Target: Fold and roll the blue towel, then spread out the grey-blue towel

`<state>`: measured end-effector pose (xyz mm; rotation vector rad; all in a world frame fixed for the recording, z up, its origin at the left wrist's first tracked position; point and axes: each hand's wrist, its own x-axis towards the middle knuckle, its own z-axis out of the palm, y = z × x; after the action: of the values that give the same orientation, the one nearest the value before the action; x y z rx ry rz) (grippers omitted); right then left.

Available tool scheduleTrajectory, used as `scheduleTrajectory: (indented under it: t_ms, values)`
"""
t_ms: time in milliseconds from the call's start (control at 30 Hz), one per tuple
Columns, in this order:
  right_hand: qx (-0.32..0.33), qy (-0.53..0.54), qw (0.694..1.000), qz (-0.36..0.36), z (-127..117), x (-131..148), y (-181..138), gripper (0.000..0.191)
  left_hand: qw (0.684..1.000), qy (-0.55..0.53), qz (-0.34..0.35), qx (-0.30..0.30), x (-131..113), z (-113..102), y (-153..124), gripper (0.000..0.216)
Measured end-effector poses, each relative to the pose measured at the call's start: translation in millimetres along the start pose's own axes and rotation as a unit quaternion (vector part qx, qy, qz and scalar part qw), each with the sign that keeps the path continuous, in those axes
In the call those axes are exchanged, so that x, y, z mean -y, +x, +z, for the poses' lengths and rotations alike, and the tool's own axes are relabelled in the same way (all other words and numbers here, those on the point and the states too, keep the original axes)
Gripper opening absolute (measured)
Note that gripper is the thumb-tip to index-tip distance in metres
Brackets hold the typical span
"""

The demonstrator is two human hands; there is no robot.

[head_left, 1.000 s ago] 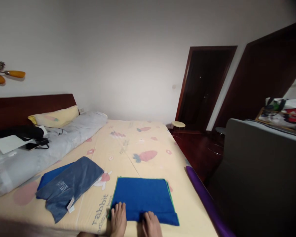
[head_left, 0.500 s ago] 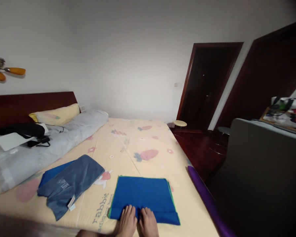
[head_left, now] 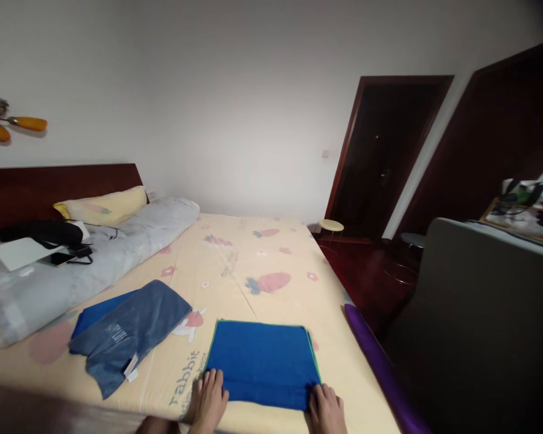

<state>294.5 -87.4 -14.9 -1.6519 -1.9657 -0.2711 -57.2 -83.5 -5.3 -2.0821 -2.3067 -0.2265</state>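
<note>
The folded blue towel (head_left: 263, 363) lay flat on the bed (head_left: 262, 265), close to its near edge, and a thin green rim showed along its left and right sides. We had our left hand (head_left: 208, 402) at its near left corner and our right hand (head_left: 328, 410) at its near right corner, one at each end of the near fold. The left fingers (head_left: 217, 383) lay spread and flat, their tips on the blue cloth, nothing clenched. The right fingers (head_left: 321, 395) sat against the corner, slightly curled; whether they pinched the cloth or only pressed on it, we could not tell. Both wrists ran off the bottom of the view, so the arms stayed out of sight.

Left of the towel, well apart from it, a grey-blue towel (head_left: 133, 331) lay rumpled, white tag showing, over another blue cloth (head_left: 97, 310) of which only an edge peeked out. The word "rabbit" was printed on the sheet between the two. Further back a long grey bolster (head_left: 95, 256) carried a white sheet, a phone and a dark bundle, too small to read clearly. A yellow pillow (head_left: 104, 205) leaned on the dark headboard (head_left: 49, 187). A purple roll (head_left: 380, 374) ran along the bed's right edge, its near end cut off. A dark grey panel (head_left: 479, 319) blocked the right side, and the door (head_left: 389, 150) beyond was in shadow.
</note>
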Motion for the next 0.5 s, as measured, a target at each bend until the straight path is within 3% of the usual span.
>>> scheduleTrajectory:
  t_ms: [100, 200, 300, 400, 500]
  values:
    - [-0.032, -0.008, 0.999, 0.013, 11, 39, 9, 0.010, 0.998, -0.041, 0.039, -0.009, -30, 7, 0, 0.051]
    - [-0.076, 0.015, 0.997, -0.030, 34, 86, 14, 0.017, 0.992, -0.083, 0.098, 0.011, -68, 17, -2, 0.049]
    - [-0.105, 0.013, 0.993, -0.055, 54, 110, 12, 0.024, 0.988, -0.090, 0.118, 0.040, -88, 25, -4, 0.045]
    - [-0.100, 0.008, 0.994, -0.052, 58, 93, 5, 0.024, 0.992, -0.072, 0.096, 0.031, -72, 25, -4, 0.043]
    - [-0.077, 0.020, 0.997, -0.025, 43, 49, -4, 0.023, 0.998, -0.024, 0.063, -0.013, -26, 13, -3, 0.041]
